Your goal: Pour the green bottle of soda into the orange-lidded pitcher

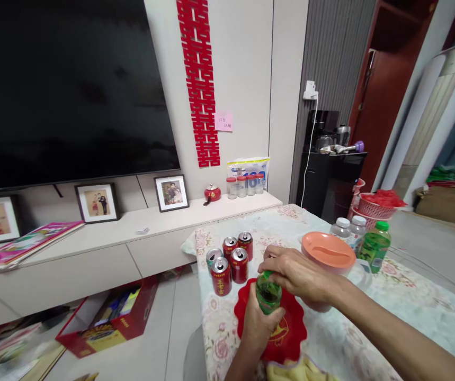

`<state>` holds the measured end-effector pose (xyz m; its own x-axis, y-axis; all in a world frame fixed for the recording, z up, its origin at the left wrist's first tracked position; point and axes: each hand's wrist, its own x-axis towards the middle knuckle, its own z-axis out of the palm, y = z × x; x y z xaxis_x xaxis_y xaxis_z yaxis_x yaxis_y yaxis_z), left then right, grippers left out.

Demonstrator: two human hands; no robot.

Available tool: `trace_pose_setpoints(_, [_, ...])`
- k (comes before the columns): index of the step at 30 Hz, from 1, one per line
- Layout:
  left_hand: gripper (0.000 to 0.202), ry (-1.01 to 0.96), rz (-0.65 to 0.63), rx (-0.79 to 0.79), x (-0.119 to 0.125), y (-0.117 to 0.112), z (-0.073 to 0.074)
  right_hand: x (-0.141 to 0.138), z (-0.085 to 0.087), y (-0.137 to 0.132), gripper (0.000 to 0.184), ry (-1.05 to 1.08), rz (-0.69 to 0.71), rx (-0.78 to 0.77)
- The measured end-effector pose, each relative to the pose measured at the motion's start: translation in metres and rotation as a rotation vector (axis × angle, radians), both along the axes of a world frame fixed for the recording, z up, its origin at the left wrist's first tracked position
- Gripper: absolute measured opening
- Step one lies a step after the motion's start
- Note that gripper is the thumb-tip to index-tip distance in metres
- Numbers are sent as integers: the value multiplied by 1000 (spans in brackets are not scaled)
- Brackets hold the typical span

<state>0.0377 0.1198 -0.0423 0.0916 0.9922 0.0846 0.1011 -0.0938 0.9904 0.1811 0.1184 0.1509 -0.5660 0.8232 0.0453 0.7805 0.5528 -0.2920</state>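
Observation:
A green plastic drink bottle [270, 297] is held above a red scalloped tray [294, 323]. My left hand [257, 323] wraps round the bottle's body. My right hand [291, 269] closes over its top, with the fingers on the green cap [267, 275], which is partly hidden. Left of the bottle stand several drink cans, mostly red, such as the front red can [221, 278]; a greenish can [212, 257] stands among them. Below the tray's near edge lies a yellow cloth [301, 370].
An orange-lidded bowl [326, 248] stands right of my hands. Beyond it are clear bottles with white caps [341, 228] and another green bottle [376, 248]. A flowered cloth [221, 330] covers the table. Behind runs a white cabinet [163, 233] with framed photos and jars.

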Motion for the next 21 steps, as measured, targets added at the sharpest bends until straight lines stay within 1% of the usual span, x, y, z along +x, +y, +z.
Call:
trace_pose_setpoints(2, [52,5,2,5,0,1,0,1,3,2,27,-3,3,-3])
trace_pose_setpoints(7, [49,17,-13,11,-2,1,2,-3,4,3,17,-58,-45,-17])
trace_pose_setpoints(13, [60,34,12,6,-2,1,-2,-15,3,-2,16,-105,-164,-7])
trace_pose_setpoints(16, [57,10,3,8,-1,2,-3,-23,3,-4,18,-128,-243,4])
trace_pose_setpoints(21, [53,-41,-14,22,0,2,-4,-34,1,-8,31,-184,-361,12])
